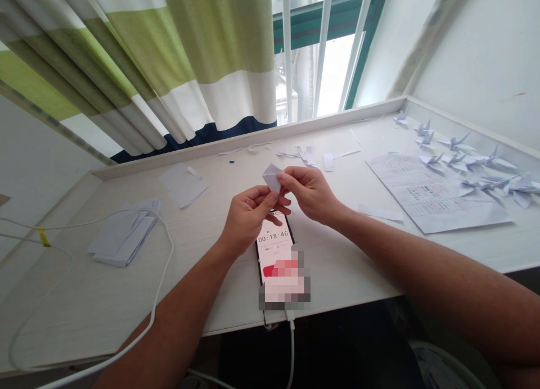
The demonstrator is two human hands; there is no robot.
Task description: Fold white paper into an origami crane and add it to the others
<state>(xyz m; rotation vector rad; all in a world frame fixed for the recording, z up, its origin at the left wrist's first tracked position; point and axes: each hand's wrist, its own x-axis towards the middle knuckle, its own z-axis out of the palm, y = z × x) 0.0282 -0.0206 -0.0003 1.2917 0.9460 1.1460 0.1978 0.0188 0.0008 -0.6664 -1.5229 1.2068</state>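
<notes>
A small folded piece of white paper point(272, 175) is held up over the middle of the desk, above a phone. My left hand point(248, 212) pinches its lower part between thumb and fingers. With thumb and forefinger, my right hand point(310, 192) grips its right side. Part of the paper is hidden behind my fingers. Below my hands lies a phone point(276, 237) showing a timer, its top end partly covered by my left fingers. Several folded paper cranes point(453, 144) stand at the right back of the desk.
A printed sheet point(422, 192) lies at the right, partly under the cranes. Paper stacks point(126, 237) and loose sheets point(185, 186) rest on the left. Paper scraps point(299, 154) are scattered along the back. A white cable point(171, 254) loops across the left side; another cable point(292, 344) runs from the phone.
</notes>
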